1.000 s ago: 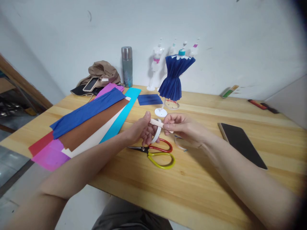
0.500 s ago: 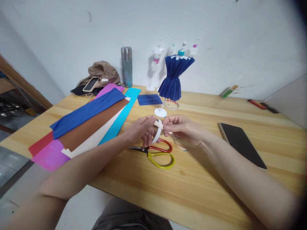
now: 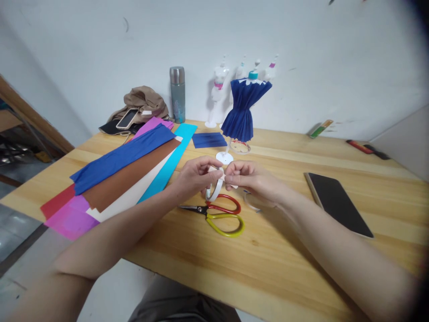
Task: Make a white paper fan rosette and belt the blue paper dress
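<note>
My left hand (image 3: 196,175) is closed around a narrow roll of white tape (image 3: 217,191), its thumb and fingers also at one end of a small pale strip (image 3: 223,176). The strip's other end is pinched between the thumb and fingers of my right hand (image 3: 250,179). Just below lie scissors (image 3: 203,209) with one red and one yellow handle. Another ring-shaped roll (image 3: 250,201) rests on the wood under my right hand, partly hidden. Beyond my hands stands a small dress form in a pleated blue dress (image 3: 241,107).
Left on the table (image 3: 288,255) lie layered coloured paper sheets (image 3: 130,172). A flask (image 3: 177,94), a cloth bag (image 3: 145,100) and a phone (image 3: 127,119) are at the back. A dark tablet-like slab (image 3: 337,201) lies right. More small white forms (image 3: 218,94) stand by the wall.
My left fingers have shifted over the strip and the tape roll, which sits slightly further left. My right hand has moved a little left, still pinching the strip.
</note>
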